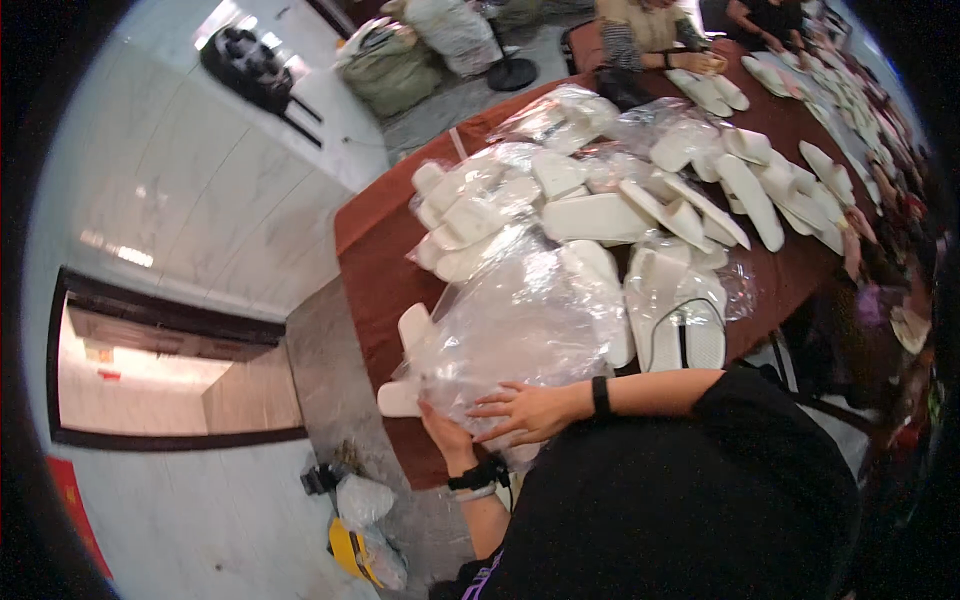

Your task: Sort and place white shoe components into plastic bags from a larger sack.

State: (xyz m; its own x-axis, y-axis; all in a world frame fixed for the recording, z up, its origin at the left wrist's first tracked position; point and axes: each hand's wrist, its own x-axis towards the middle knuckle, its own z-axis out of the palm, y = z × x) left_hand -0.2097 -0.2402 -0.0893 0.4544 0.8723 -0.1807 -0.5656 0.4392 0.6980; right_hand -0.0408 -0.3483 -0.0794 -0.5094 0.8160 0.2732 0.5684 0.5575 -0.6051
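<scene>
A large clear plastic bag [530, 320] is spread over the near left of the table. My left hand [447, 438] closes on its near edge, with the fingertips partly hidden by the plastic. My right hand [525, 410] reaches across from the right and lies on the bag with its fingers stretched out. Beside the bag on the left, the ends of two white pieces, an upper one [413, 326] and a lower one [400, 399], stick out and look like slippers. To the right lies a pair of white slippers [660, 310] in clear wrap, a dark cord across it.
Many white slippers [600, 217], some bagged, cover the red-brown tablecloth [370, 260]. Two people work at the far side; one person's hands [705, 64] are near slippers. Large sacks [390, 70] stand on the floor behind. A yellow bag [352, 552] lies at lower left.
</scene>
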